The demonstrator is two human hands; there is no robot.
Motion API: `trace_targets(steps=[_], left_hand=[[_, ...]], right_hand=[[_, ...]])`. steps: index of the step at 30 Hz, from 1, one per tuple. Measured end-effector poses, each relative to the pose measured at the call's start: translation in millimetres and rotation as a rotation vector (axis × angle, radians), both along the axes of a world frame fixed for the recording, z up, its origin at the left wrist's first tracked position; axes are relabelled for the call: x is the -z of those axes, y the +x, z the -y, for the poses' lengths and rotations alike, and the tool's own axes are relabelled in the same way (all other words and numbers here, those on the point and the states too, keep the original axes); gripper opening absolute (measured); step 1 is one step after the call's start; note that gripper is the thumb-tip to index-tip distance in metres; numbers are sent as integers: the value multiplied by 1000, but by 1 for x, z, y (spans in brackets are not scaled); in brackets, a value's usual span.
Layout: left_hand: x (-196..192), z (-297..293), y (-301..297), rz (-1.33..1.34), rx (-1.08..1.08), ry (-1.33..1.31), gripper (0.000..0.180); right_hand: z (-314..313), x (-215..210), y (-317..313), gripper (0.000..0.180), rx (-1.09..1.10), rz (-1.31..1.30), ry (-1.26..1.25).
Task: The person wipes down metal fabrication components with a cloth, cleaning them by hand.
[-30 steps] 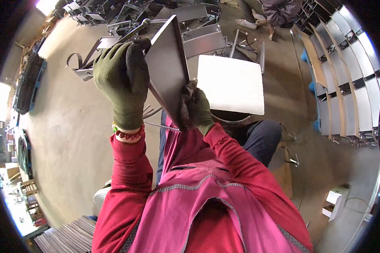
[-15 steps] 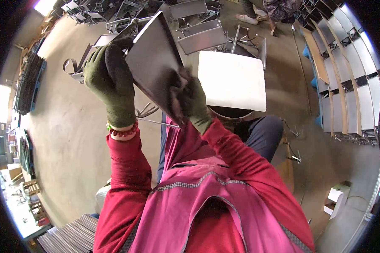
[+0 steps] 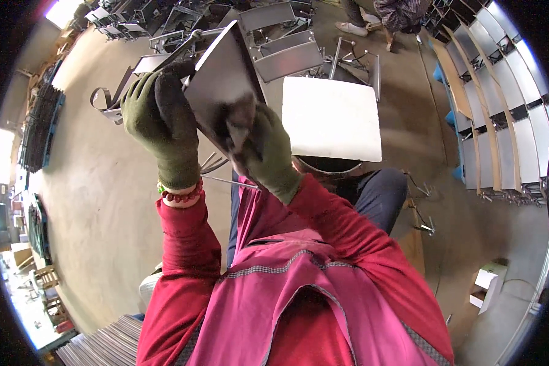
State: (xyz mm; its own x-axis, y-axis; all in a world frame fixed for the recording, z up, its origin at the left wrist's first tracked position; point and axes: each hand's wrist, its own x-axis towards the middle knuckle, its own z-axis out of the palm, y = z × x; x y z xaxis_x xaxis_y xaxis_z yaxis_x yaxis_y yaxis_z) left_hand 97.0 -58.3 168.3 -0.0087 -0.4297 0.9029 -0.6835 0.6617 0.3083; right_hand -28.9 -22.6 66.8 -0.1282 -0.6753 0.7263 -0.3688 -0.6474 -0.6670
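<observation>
A dark flat metal panel on a metal frame stands tilted in front of me. My left hand, in an olive glove with a black palm, is closed round the panel's left side. Against the panel's lower face is my right hand, gloved the same way, its fingers curled and blurred by motion. A greyish-brown patch shows at those fingers, too smeared to name. Right of the panel, a white square board lies on top of a round dark container by my right knee.
Several metal frames with grey panels lie on the floor ahead. Racks of grey panels stand along the right. Another person's shoe shows at the far side. Stacked sheets sit at lower left, a small white box at lower right.
My right hand has slid left and slightly down across the panel. My left hand keeps its grip, and the panel has barely shifted.
</observation>
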Motion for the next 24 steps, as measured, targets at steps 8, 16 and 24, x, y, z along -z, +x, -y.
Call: trace_targets(steps=[8, 16, 24], left_hand=[[2, -1, 7, 53, -22, -75, 21], [-3, -9, -3, 117, -76, -44, 25], [-2, -4, -4, 80, 7, -79, 18]], right_hand=[[-27, 181, -46, 38, -248, 204, 866], [-52, 181, -91, 25, -169, 624, 1045], [-43, 56, -53, 37, -707, 521, 763]])
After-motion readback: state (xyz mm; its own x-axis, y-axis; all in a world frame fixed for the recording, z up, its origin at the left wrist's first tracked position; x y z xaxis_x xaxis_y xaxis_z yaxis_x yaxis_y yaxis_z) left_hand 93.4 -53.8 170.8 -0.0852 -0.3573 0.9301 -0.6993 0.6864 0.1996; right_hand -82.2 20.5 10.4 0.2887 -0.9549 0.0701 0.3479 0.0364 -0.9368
